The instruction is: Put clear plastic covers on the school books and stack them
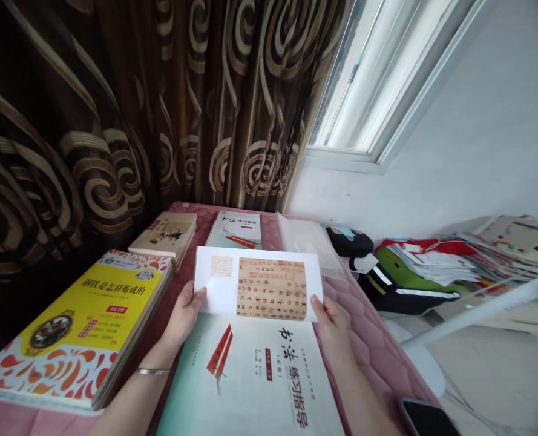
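So the page with old writing [271, 286] sits right between the left hand [183, 312] and right hand [334, 322], long side running 9 to 3, neither hand noticeably nearer. Each one's pinching its own short edge, thumbs [200, 295] on top, arms [137, 387] reaching up from 7 and 5. Calligraphy book's [250, 375] at 6; can't tell if they're joined.

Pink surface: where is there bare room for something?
On the pink surface, the widest bare patch lies between the right hand, the right edge and the phone. A narrower strip separates the yellow book and the left hand. Crowded: the middle, with the held page and calligraphy book; the far end, with stacked books and clear plastic.
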Tool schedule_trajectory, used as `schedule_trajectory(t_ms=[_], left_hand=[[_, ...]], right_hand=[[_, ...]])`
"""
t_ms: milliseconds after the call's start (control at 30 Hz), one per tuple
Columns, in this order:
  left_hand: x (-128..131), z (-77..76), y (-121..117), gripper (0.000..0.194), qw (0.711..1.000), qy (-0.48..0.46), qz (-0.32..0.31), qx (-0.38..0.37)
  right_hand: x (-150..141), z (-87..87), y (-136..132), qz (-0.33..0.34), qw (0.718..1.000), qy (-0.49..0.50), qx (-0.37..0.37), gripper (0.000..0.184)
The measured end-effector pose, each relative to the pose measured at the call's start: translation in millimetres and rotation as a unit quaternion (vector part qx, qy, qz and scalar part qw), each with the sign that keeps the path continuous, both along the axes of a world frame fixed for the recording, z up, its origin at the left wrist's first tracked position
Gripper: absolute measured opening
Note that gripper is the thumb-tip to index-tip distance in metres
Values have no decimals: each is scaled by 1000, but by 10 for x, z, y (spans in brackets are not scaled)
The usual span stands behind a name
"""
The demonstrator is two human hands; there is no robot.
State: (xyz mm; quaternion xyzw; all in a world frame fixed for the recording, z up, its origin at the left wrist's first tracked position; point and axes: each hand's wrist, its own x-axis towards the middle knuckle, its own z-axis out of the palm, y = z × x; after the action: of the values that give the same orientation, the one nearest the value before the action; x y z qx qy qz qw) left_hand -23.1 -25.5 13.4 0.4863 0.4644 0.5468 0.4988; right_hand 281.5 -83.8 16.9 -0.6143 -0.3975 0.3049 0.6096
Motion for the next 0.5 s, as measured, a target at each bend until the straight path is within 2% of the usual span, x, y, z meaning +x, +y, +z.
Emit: schedule_trajectory(t_ms=[367, 500], left_hand=[[-11, -5, 3, 37, 999, 30, 1, 41], [-56, 14, -5, 38, 998, 43, 12, 38]], right_hand=[[-46, -100, 19, 41, 996, 82, 16, 46], [-84, -74, 38, 49, 992, 107, 34, 44]])
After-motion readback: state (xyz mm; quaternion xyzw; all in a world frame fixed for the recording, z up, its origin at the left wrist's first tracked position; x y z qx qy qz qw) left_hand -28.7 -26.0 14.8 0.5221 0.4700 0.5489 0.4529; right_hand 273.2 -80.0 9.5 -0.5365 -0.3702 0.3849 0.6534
